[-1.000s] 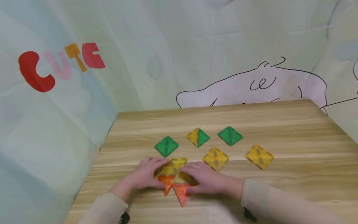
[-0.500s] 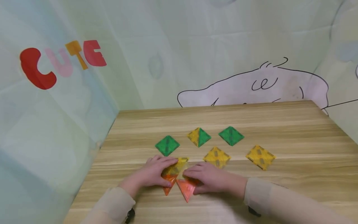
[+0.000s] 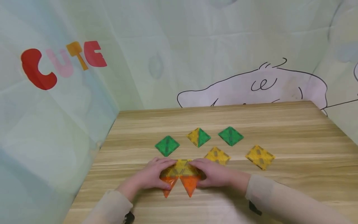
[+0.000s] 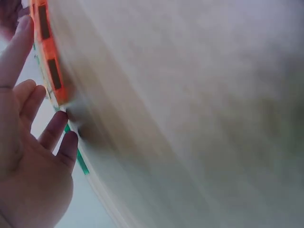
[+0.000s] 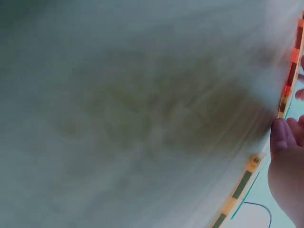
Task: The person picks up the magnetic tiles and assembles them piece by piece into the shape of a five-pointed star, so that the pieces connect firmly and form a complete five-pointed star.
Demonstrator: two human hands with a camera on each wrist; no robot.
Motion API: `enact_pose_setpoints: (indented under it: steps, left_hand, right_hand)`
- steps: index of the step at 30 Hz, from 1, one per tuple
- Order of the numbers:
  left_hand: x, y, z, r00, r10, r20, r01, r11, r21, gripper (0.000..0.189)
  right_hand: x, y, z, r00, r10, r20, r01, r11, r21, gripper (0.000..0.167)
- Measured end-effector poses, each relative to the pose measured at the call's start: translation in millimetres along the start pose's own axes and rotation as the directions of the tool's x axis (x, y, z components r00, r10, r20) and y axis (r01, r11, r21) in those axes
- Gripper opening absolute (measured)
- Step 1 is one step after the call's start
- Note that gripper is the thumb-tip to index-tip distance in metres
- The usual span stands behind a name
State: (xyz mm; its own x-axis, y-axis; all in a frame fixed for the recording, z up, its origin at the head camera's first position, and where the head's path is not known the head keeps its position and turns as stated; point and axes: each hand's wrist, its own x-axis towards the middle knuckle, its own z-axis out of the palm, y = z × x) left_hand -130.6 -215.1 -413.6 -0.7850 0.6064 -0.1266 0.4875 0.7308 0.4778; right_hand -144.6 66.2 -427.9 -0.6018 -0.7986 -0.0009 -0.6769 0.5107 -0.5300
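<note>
Translucent magnetic tiles lie flat on the wooden table in the head view. A yellow group of triangles sits between my hands, with a left orange triangle and a right orange triangle pointing down from its lower edge. My left hand holds the left side, fingers at the yellow part and thumb on the orange. My right hand grips the right side likewise, partly covering the yellow tiles. An orange tile edge meets a fingertip in the left wrist view; the right wrist view shows tile edges beside my fingers.
Behind the hands lie a left green diamond, a yellow-and-green diamond and a right green diamond. A yellow diamond is close behind my right hand; another yellow diamond lies farther right. A printed curtain hangs behind the table.
My right hand has moved its yellow and orange tiles up and rightward from a lower, slanted position. They now line up beside the left tiles. My left hand has shifted slightly right.
</note>
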Motion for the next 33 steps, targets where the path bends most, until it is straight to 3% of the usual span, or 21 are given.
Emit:
enact_pose_setpoints:
  steps: [3,7,12,17,22,28,33]
  left_hand:
    - [-7.4,-5.5,-0.5,1.000,-0.028,-0.011,0.028,1.000,-0.014,0.090]
    - [-14.2,-13.9,-0.5,0.999,-0.045,-0.014,0.046,0.998,0.049,0.095]
    - [-11.2,-12.2,-0.1,0.998,-0.056,-0.016,0.057,0.993,0.101,0.095]
    - [-8.5,-6.4,0.2,0.997,-0.072,-0.019,0.074,0.991,0.108,0.097]
    - [-7.9,-3.8,0.3,0.996,-0.091,-0.017,0.092,0.992,0.091,0.099]
    - [-8.2,-3.9,0.3,0.993,-0.116,-0.016,0.117,0.991,0.065,0.100]
    - [-7.7,-3.0,0.5,0.992,-0.126,-0.015,0.127,0.990,0.057,0.101]
  right_hand:
    - [-3.6,2,0,0.998,0.054,-0.020,-0.053,0.998,0.041,0.073]
    - [-5.5,1,1,0.996,0.089,-0.028,-0.088,0.996,0.032,0.077]
    - [-4.6,-2,3,0.993,0.105,-0.044,-0.103,0.994,0.046,0.075]
    - [-1.2,-2,5,0.987,0.154,-0.055,-0.141,0.971,0.194,0.074]
    - [1.4,-2,4,0.980,0.194,-0.042,-0.163,0.905,0.392,0.072]
    - [4.6,-1,6,0.962,0.265,-0.066,-0.190,0.824,0.534,0.062]
    - [7.5,0,8,0.936,0.346,-0.066,-0.224,0.728,0.648,0.056]
